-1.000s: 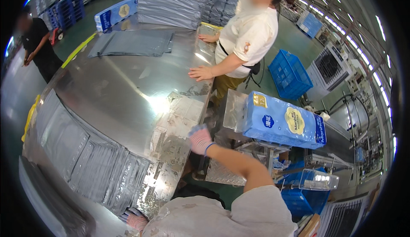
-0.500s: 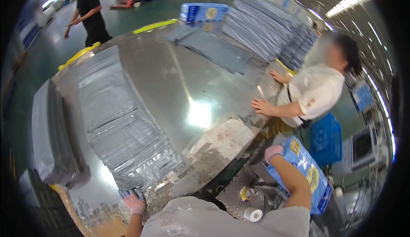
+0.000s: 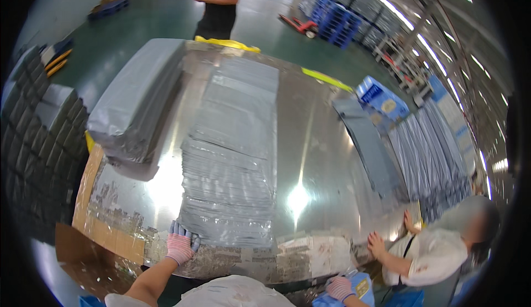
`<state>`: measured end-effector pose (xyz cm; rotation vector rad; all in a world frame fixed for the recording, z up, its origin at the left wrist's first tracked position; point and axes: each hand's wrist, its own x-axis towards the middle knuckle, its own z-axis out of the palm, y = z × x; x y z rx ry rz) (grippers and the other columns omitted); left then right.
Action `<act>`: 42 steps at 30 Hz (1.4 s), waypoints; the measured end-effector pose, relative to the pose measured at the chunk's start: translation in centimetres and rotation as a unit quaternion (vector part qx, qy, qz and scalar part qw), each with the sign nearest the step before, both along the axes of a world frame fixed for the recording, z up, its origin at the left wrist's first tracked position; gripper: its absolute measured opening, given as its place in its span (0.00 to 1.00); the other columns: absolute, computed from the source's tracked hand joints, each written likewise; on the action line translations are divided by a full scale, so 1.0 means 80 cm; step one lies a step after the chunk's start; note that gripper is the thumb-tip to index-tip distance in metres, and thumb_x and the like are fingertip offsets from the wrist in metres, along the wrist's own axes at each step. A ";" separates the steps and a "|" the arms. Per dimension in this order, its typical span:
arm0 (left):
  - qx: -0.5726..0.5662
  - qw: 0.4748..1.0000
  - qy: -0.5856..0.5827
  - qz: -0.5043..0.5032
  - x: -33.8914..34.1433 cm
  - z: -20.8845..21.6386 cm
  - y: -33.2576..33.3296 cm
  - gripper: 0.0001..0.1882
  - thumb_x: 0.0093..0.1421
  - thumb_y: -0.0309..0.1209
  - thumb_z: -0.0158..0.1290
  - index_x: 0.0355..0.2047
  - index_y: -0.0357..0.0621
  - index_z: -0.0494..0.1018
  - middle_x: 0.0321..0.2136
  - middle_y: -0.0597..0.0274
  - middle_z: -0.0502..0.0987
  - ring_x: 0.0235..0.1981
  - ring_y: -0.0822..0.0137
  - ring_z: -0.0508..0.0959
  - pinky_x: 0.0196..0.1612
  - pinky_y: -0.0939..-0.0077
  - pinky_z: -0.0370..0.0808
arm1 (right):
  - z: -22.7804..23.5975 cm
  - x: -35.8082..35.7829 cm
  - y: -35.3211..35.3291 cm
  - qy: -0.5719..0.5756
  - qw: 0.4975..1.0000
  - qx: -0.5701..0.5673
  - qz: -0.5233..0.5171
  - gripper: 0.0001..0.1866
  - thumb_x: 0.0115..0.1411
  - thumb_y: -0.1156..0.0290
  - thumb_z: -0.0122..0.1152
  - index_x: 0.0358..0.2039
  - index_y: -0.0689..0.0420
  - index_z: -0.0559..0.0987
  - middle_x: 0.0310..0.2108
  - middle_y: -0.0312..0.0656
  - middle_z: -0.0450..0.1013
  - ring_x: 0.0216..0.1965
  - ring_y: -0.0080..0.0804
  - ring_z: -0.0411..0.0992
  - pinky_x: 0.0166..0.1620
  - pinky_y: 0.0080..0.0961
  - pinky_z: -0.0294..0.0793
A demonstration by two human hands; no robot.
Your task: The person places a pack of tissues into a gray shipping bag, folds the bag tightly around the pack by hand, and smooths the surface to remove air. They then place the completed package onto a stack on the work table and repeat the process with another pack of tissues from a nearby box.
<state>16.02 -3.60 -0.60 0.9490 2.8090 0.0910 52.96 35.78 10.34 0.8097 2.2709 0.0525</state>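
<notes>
Your left hand (image 3: 181, 245), fingers spread flat, rests on the near-left corner of the grey bag stack (image 3: 232, 163); your right hand (image 3: 339, 288) grips the blue package (image 3: 354, 293). Next, probably peel off one bag.

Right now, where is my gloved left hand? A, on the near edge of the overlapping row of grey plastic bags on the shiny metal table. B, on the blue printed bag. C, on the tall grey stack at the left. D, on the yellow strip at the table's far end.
A: the left hand rests at the near edge of the overlapping grey plastic bags; the right hand touches the blue printed bag.
</notes>
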 end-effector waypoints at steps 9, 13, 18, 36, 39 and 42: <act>0.054 0.998 0.024 -0.012 -0.006 0.000 0.002 0.35 0.55 0.53 0.38 0.54 0.37 0.61 0.56 0.38 0.58 0.60 0.43 0.53 0.64 0.54 0.40 | 0.094 -0.332 -0.014 0.237 0.942 -0.097 0.218 0.12 0.48 0.64 0.50 0.22 0.58 0.77 0.28 0.52 0.73 0.33 0.51 0.71 0.38 0.41 0.71; 0.024 0.999 0.016 0.032 0.001 -0.004 -0.005 0.34 0.55 0.52 0.38 0.53 0.37 0.62 0.56 0.40 0.58 0.61 0.46 0.52 0.64 0.55 0.40 | 0.146 -0.541 -0.058 0.464 0.841 -0.125 0.248 0.08 0.50 0.68 0.51 0.23 0.59 0.76 0.28 0.50 0.72 0.31 0.44 0.71 0.38 0.39 0.69; 0.046 0.998 -0.013 0.035 0.000 -0.014 0.008 0.35 0.55 0.52 0.38 0.53 0.34 0.62 0.57 0.38 0.57 0.61 0.45 0.51 0.64 0.54 0.37 | 0.210 -0.699 -0.036 0.542 0.782 -0.299 0.072 0.09 0.48 0.74 0.50 0.28 0.64 0.75 0.24 0.55 0.72 0.28 0.53 0.70 0.37 0.38 0.69; 0.006 0.998 -0.027 0.061 -0.004 0.006 0.013 0.34 0.54 0.47 0.41 0.52 0.28 0.60 0.55 0.32 0.57 0.60 0.40 0.52 0.63 0.52 0.42 | 0.120 -0.590 0.237 0.573 0.810 -0.055 -0.110 0.20 0.52 0.63 0.44 0.38 0.66 0.71 0.38 0.64 0.69 0.42 0.56 0.69 0.44 0.40 0.68; 0.063 0.997 -0.022 0.034 0.001 -0.005 0.015 0.36 0.54 0.47 0.40 0.53 0.27 0.57 0.56 0.32 0.55 0.60 0.40 0.52 0.63 0.52 0.42 | 0.027 -0.525 0.158 0.467 0.872 -0.074 -0.123 0.16 0.51 0.62 0.45 0.35 0.62 0.70 0.37 0.59 0.70 0.44 0.55 0.68 0.47 0.39 0.66; 0.054 0.998 0.001 0.030 -0.002 -0.017 0.005 0.38 0.54 0.48 0.40 0.55 0.26 0.54 0.57 0.32 0.54 0.60 0.40 0.51 0.63 0.52 0.42 | -0.063 -0.499 0.135 0.407 0.842 -0.265 -0.233 0.21 0.52 0.58 0.50 0.40 0.61 0.75 0.38 0.56 0.72 0.43 0.49 0.70 0.45 0.35 0.68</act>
